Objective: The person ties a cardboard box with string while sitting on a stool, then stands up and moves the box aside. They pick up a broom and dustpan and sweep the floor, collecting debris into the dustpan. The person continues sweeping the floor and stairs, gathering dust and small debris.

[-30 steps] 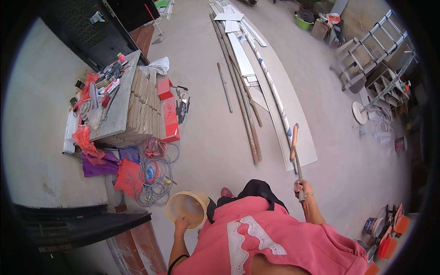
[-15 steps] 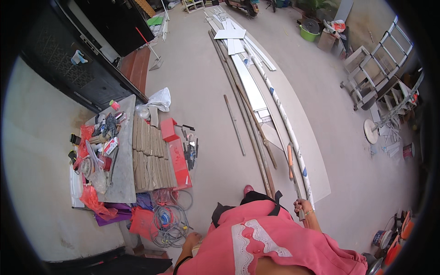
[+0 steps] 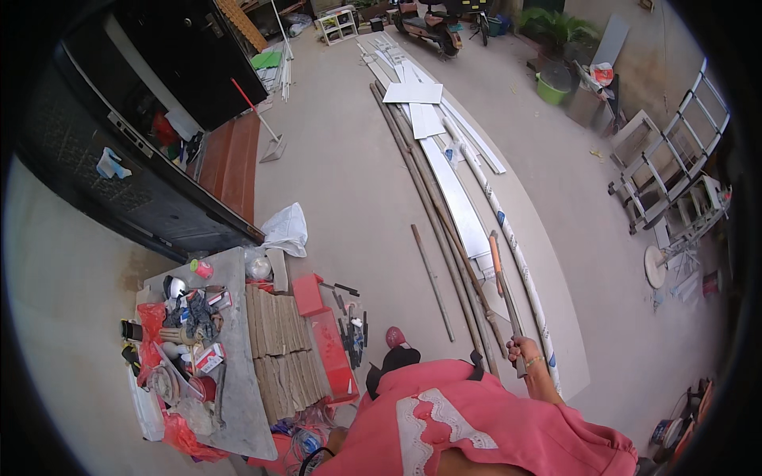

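Observation:
My right hand (image 3: pixel 524 350) is closed round the near end of a long metal tool with an orange handle section (image 3: pixel 497 255) at its far end. Its exact kind I cannot make out. The tool points forward over long brown poles (image 3: pixel 432 186), white panel strips (image 3: pixel 451 190) and a long wrapped tube (image 3: pixel 514 250) on the floor. At the lower edge, only a bit of my left arm (image 3: pixel 336 439) shows beside my pink top, and its fingers are hidden. Nearest to it are a coil of grey cable (image 3: pixel 305 444) and the cluttered table.
On the left, a grey table (image 3: pixel 242 412) holds bags, boxes and tools; stacked brown slabs (image 3: pixel 282 349) and a red box (image 3: pixel 329 349) adjoin it. A long-handled dustpan (image 3: pixel 273 149) stands by red steps (image 3: pixel 230 170). A ladder (image 3: pixel 686 131) leans at right; a scooter (image 3: pixel 429 32) stands far ahead.
The view has shifted forward, and a foot in a red shoe shows further out at left. The tool stays in my right hand. My left hand has slipped mostly out of sight.

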Motion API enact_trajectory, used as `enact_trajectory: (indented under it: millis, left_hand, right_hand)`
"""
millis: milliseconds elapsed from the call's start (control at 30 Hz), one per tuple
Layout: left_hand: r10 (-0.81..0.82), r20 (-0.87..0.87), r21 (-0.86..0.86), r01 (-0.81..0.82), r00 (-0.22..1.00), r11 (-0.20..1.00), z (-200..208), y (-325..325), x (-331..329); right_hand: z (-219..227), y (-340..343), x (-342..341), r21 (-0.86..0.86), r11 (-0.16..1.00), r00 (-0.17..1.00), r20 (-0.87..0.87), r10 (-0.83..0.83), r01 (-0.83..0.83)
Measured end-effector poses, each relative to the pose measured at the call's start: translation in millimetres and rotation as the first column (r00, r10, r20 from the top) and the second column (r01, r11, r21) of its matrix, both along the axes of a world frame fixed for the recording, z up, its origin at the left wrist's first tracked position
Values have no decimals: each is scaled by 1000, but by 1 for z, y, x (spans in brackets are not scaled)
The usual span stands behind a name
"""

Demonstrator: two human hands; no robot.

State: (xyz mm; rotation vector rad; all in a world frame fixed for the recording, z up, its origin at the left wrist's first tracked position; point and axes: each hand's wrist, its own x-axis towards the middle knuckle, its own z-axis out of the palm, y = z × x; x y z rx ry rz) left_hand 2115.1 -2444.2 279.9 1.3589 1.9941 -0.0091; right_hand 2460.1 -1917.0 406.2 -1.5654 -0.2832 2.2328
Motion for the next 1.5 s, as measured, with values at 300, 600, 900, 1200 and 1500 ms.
enact_trajectory:
  millis: [300, 600, 900, 1200, 1500]
  left_hand:
    - [613, 103, 202, -620, 784, 759, 122, 284, -226]
    - [599, 80, -22, -599, 797, 800, 113, 403, -363]
    - [673, 95, -111, -664, 734, 740, 119, 485, -435]
    - [587, 158, -98, -579, 794, 809, 60, 574, -587]
    - [172, -310, -28, -190, 935, 981, 117, 696, -824]
  right_hand:
    - [1, 75, -113, -119, 992, 996, 80, -35, 44]
    - [-28, 211, -235, -60, 997, 976, 209, 55, -44]
    - [12, 387, -410, -57, 990, 965, 224, 140, -130]
    - [-16, 516, -591, 309, 767, 816, 360, 453, -562]
    - [49, 594, -763, 250, 241, 346, 733, 586, -938]
